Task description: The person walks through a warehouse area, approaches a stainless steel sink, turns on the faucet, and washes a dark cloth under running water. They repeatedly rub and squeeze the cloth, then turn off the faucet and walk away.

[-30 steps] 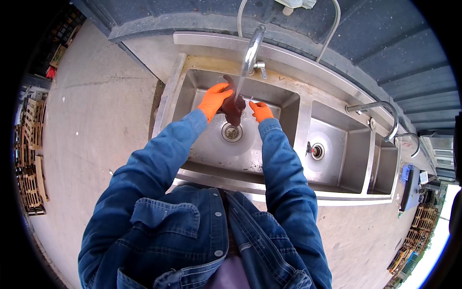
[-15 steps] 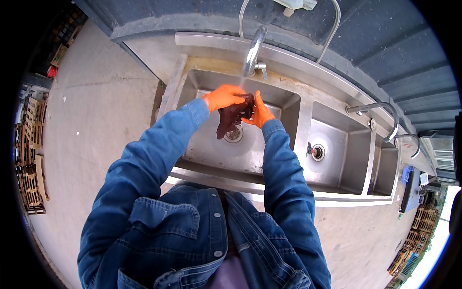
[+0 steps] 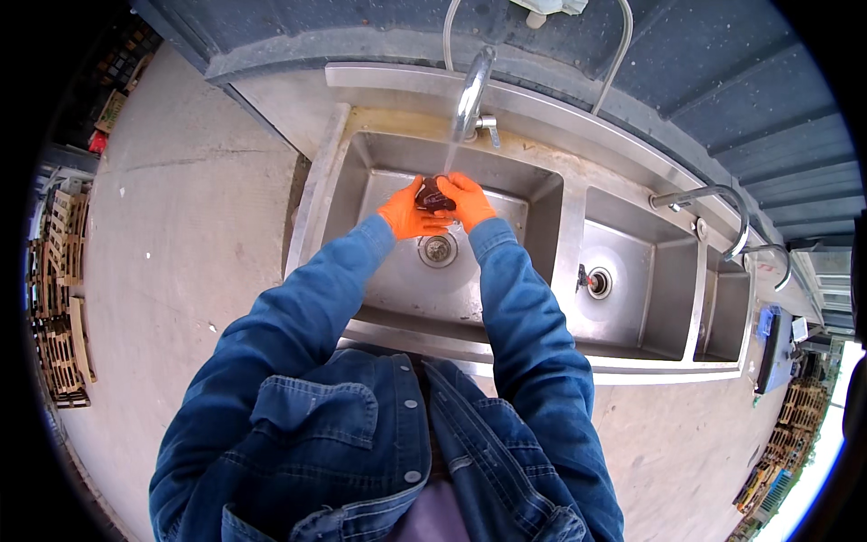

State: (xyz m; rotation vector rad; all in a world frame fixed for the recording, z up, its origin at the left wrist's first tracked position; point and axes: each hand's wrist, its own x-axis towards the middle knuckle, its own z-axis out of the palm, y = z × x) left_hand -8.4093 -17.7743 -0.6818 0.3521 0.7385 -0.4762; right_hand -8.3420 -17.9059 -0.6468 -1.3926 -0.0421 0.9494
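A dark reddish-brown, wet, floppy piece (image 3: 435, 195) is bunched between my two orange-gloved hands, over the left sink basin (image 3: 388, 298). Whether it is cloth or something else I cannot make out. My left hand (image 3: 408, 215) cups it from the left and below, some fingers stretched beneath it. From the right, my right hand (image 3: 467, 200) closes on it with bent fingers. A thin stream of water (image 3: 450, 161) runs from the chrome faucet (image 3: 471, 95) onto the piece and my right hand. Just below my hands lies the round drain (image 3: 438, 249).
To the right are a middle basin (image 3: 632, 298) with a drain and a smaller basin (image 3: 725, 312). A second faucet (image 3: 709, 194) arches over them. Behind the sink stands a grey metal wall (image 3: 713, 90). Wooden pallets (image 3: 63, 298) are stacked at the far left.
The piece hung down long and loose before; now it is gathered up compactly. My left hand has moved down and underneath it, and my right hand has shifted left over it.
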